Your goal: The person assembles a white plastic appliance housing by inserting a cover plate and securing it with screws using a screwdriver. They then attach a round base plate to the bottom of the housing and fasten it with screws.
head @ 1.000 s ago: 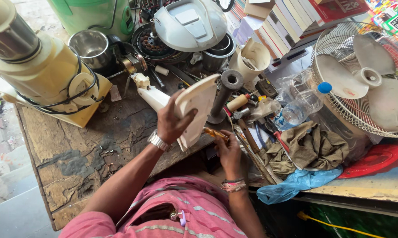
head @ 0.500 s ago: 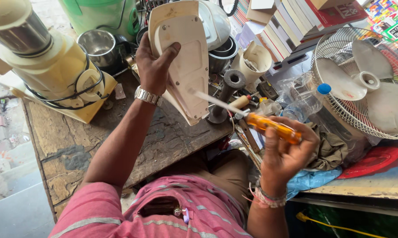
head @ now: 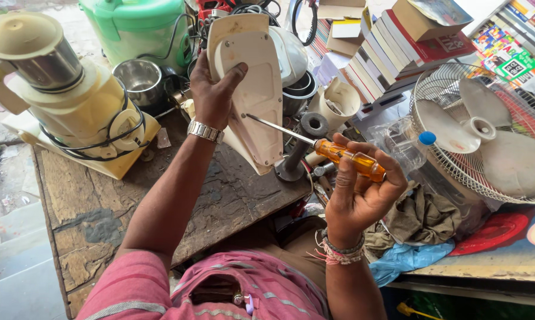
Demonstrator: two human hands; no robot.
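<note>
Fixing a cream plastic cover
Left hand wrapped around it; right hand pinching an orange-handled screwdriver, tip touching.

You get a single view, from the camera on your head, tilted steeply down and forward over the wooden workbench. It sits close: your own chest fills the bottom edge, and the far side of the workbench reaches the top edge.

Bright, even daylight with soft shadows; sharp focus, slight wide-angle bending at the edges.
</note>
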